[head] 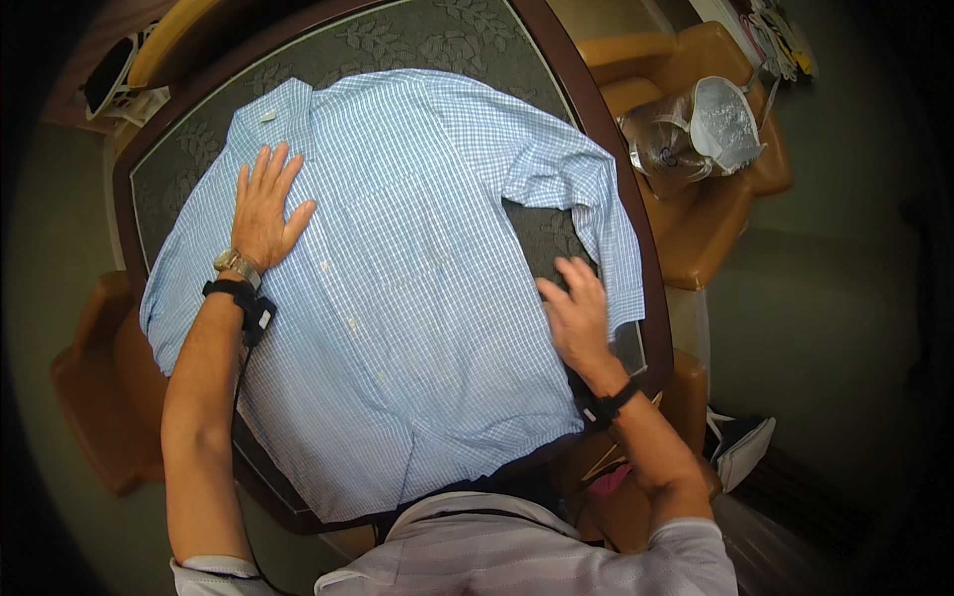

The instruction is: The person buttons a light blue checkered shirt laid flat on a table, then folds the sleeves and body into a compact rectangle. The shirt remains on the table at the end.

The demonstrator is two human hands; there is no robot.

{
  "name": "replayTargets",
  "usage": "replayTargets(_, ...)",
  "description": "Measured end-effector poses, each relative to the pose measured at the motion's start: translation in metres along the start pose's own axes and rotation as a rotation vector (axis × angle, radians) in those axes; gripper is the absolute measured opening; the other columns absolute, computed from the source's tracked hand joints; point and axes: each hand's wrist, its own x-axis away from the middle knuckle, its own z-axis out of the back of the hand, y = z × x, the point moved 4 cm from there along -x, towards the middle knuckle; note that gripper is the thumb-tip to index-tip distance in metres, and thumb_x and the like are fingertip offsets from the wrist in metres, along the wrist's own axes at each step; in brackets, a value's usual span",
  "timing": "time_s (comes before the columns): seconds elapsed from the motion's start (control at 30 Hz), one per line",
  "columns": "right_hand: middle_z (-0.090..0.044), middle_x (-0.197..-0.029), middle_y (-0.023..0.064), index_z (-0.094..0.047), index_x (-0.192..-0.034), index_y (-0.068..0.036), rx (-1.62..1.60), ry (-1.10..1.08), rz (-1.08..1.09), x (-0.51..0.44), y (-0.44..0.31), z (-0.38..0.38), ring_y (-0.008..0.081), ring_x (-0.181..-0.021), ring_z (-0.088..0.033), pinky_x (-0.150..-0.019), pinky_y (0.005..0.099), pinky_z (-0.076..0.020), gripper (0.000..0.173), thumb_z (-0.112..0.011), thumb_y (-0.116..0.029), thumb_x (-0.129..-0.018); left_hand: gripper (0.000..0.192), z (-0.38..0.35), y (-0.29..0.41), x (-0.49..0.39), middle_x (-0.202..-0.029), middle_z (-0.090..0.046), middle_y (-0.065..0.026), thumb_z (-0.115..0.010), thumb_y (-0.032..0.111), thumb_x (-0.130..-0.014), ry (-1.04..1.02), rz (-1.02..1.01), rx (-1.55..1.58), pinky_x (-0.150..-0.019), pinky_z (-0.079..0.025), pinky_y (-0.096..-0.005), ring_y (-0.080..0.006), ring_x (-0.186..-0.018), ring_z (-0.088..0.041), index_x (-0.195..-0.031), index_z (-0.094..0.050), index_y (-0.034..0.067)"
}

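A blue and white checked button-up shirt [402, 246] lies spread front side up, its collar [279, 119] toward the far left. My left hand [270, 205] rests flat on the upper front just below the collar, fingers spread, gripping nothing. Beside the shirt's right edge, my right hand [577, 313] hovers with fingers apart and slightly blurred, between the body and the cuff of the sleeve [626, 253]. Whether it touches the cloth I cannot tell. That sleeve bends down along the table's right side and is wrinkled at the elbow. The other sleeve curves down at the left.
Under the shirt is a dark table [659, 328] with a grey leaf-patterned top. Tan chairs stand around it. A clear plastic bag with a silvery lining [697, 134] sits on the right chair [693, 223]. A dark and white bag [741, 447] is on the floor at lower right.
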Motion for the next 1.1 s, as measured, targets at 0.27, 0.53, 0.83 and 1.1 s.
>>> replayTargets(0.27, -0.069, -0.106, 0.0151, -0.072, -0.106, -0.002, -0.222, -0.025, -0.219, 0.141, -0.063, 0.047, 0.0363, -0.100, -0.064, -0.089, 0.0446, -0.0520, 0.021, -0.076, 0.000, -0.086, 0.071, 0.004, 0.008, 0.000, -0.173, -0.030, -0.0104, -0.055, 0.056, -0.102, -0.035, 0.076, -0.119, -0.130, -0.012, -0.0582, -0.0320, -0.162, -0.021, -0.161, -0.042, 0.018)
replayTargets(0.53, -0.058, -0.105, 0.0108, -0.069, -0.112, -0.007, -0.408, -0.352, -0.125, 0.190, -0.143, 0.021, 0.0323, -0.100, -0.056, -0.089, 0.0440, -0.0461, 0.040, -0.087, -0.013, -0.076, 0.034, 0.088, 0.115, 0.121, -0.125, -0.068, -0.0219, -0.075, 0.015, -0.093, 0.177, -0.143, 0.366, -0.099, -0.056, -0.0444, -0.0355, -0.116, -0.066, -0.122, -0.067, 0.000)
replayTargets(0.83, -0.062, -0.095, 0.0061, -0.070, -0.096, -0.011, -0.252, -0.292, -0.060, 0.200, -0.150, -0.004, 0.0298, -0.093, -0.057, -0.081, 0.0442, -0.0437, 0.013, -0.077, -0.012, -0.085, 0.022, 0.132, 0.225, 0.326, -0.084, -0.065, -0.0152, -0.084, 0.012, -0.082, -0.023, 0.088, 0.719, -0.065, -0.052, -0.0409, -0.0315, -0.074, -0.063, -0.089, -0.065, 0.001)
replayTargets(1.1, -0.064, -0.087, 0.0095, -0.070, -0.090, -0.008, -0.450, -0.318, -0.128, 0.191, -0.137, -0.002, 0.0326, -0.085, -0.060, -0.079, 0.0449, -0.0474, 0.005, -0.073, -0.012, -0.090, 0.018, 0.107, 0.265, 0.387, -0.084, -0.061, -0.0160, -0.079, 0.003, -0.082, -0.029, 0.316, 0.541, -0.067, -0.050, -0.0445, -0.0357, -0.077, -0.061, -0.092, -0.064, 0.001)
